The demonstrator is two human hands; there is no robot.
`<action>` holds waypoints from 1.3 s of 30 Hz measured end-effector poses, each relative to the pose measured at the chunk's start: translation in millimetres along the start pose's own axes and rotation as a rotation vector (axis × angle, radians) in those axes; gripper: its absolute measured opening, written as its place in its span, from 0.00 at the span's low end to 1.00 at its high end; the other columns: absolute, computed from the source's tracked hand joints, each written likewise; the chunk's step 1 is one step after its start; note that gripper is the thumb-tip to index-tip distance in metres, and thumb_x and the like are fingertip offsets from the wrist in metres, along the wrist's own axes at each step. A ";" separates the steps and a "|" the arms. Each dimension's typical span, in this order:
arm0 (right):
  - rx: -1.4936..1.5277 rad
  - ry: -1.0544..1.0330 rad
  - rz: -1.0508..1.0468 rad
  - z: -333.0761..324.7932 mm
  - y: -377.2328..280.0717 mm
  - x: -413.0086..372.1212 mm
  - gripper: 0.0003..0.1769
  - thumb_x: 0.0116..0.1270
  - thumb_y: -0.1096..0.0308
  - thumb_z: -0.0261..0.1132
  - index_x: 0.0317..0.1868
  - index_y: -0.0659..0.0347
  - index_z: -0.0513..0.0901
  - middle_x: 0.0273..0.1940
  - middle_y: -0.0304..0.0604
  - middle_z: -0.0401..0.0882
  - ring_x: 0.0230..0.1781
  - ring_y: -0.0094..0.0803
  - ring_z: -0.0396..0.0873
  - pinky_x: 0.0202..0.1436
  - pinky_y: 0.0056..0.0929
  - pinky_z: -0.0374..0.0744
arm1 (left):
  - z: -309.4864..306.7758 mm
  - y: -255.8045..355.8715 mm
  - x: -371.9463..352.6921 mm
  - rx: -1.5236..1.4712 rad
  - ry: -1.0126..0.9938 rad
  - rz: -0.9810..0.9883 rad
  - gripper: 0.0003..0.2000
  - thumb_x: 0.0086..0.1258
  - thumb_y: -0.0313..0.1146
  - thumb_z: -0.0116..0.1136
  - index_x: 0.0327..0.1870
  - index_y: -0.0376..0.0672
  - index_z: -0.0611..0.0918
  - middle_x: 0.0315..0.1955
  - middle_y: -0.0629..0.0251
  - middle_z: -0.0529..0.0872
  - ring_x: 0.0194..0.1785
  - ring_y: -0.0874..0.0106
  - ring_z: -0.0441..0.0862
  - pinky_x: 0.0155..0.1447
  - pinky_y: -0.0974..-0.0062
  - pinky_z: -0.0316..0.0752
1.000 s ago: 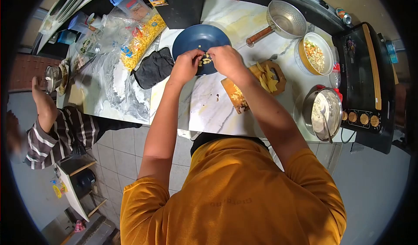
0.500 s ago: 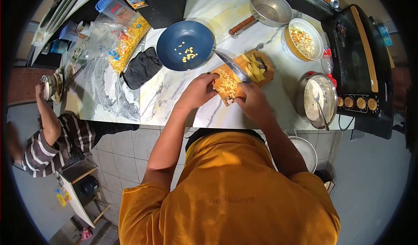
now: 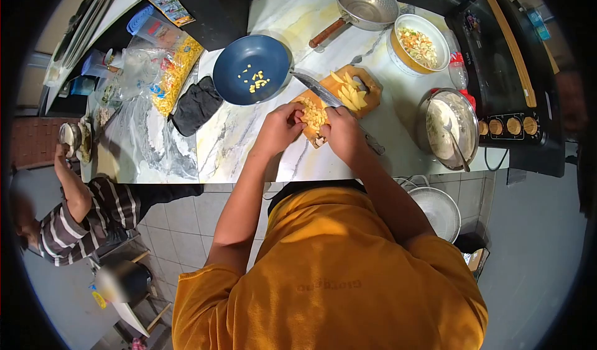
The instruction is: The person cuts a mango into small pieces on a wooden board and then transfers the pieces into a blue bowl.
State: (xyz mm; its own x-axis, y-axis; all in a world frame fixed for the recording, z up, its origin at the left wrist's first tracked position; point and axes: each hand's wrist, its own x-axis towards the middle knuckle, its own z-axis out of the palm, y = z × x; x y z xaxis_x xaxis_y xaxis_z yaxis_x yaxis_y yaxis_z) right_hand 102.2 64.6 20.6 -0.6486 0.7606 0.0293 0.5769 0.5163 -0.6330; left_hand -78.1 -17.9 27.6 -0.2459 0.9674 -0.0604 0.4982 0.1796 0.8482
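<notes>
Together, left hand (image 3: 280,127) and right hand (image 3: 341,132) cupped around diced pieces (image 3: 313,115), pile between them, on cutting board (image 3: 371,102).

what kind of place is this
Most likely a home kitchen, at a food-prep counter. The signs: a wooden cutting board with diced yellow food on it, a blue pan holding a few more pieces, and a countertop oven with knobs at the end of the marble-patterned counter.
</notes>
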 end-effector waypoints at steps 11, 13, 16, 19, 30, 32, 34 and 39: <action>0.029 0.045 -0.095 4.3 -6.3 2.4 0.17 0.56 0.79 0.69 0.46 0.71 0.77 0.46 0.62 0.75 0.49 0.61 0.78 0.55 0.47 0.79 | -1.8 -7.3 11.6 0.006 0.008 0.099 0.26 0.57 0.20 0.71 0.60 0.34 0.80 0.47 0.56 0.81 0.42 0.64 0.84 0.49 0.70 0.82; 0.030 0.040 -0.092 -1.7 -15.1 1.8 0.18 0.56 0.78 0.70 0.47 0.71 0.77 0.46 0.62 0.75 0.49 0.61 0.78 0.56 0.47 0.80 | -2.9 -3.7 10.4 -0.035 0.004 0.105 0.30 0.56 0.23 0.73 0.63 0.33 0.78 0.52 0.55 0.79 0.44 0.65 0.84 0.50 0.72 0.82; 0.024 0.005 -0.052 -2.6 -16.9 3.2 0.19 0.55 0.75 0.73 0.46 0.70 0.78 0.48 0.63 0.75 0.49 0.61 0.79 0.56 0.46 0.80 | -1.1 -6.7 13.0 -0.026 -0.041 0.114 0.32 0.55 0.25 0.74 0.64 0.32 0.77 0.53 0.54 0.77 0.44 0.65 0.83 0.51 0.72 0.81; 0.036 -0.063 -0.025 3.7 -4.9 13.4 0.20 0.54 0.74 0.76 0.46 0.70 0.79 0.49 0.64 0.75 0.48 0.60 0.79 0.55 0.47 0.80 | 0.8 -7.6 15.0 0.002 -0.043 0.101 0.30 0.56 0.26 0.75 0.63 0.34 0.79 0.54 0.55 0.79 0.44 0.66 0.83 0.51 0.72 0.81; 0.027 -0.064 -0.016 1.6 -9.4 17.8 0.18 0.55 0.70 0.77 0.44 0.68 0.83 0.44 0.63 0.77 0.44 0.59 0.81 0.50 0.47 0.80 | 7.1 -11.2 18.0 0.053 -0.038 0.131 0.20 0.58 0.25 0.74 0.52 0.36 0.83 0.43 0.57 0.82 0.38 0.66 0.84 0.45 0.73 0.81; 0.030 -0.052 -0.037 5.7 -6.1 17.9 0.17 0.55 0.70 0.77 0.43 0.68 0.83 0.42 0.63 0.78 0.43 0.59 0.81 0.49 0.47 0.81 | 9.7 -6.9 17.5 0.070 -0.020 0.133 0.18 0.58 0.24 0.74 0.50 0.35 0.84 0.42 0.57 0.83 0.37 0.66 0.85 0.45 0.73 0.81; 0.033 -0.042 -0.058 8.3 -2.2 19.0 0.16 0.55 0.70 0.77 0.42 0.68 0.84 0.41 0.63 0.78 0.42 0.59 0.81 0.49 0.47 0.81 | 11.4 -5.5 16.4 0.059 0.011 0.126 0.14 0.60 0.24 0.72 0.47 0.34 0.85 0.40 0.57 0.85 0.36 0.64 0.85 0.43 0.73 0.81; 0.065 -0.042 -0.097 1.2 1.1 28.2 0.12 0.53 0.70 0.75 0.37 0.67 0.86 0.34 0.60 0.81 0.40 0.58 0.82 0.47 0.48 0.81 | 11.3 -8.3 17.2 0.030 0.013 0.114 0.11 0.62 0.25 0.69 0.45 0.34 0.87 0.42 0.56 0.87 0.36 0.66 0.86 0.43 0.73 0.81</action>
State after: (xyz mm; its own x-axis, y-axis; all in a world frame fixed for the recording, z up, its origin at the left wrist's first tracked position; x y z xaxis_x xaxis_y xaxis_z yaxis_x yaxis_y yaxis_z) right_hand 84.0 86.1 19.7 -0.7206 0.6907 0.0612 0.4782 0.5589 -0.6774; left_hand -77.1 -0.7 13.6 -0.1969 0.9795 0.0420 0.5481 0.0744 0.8331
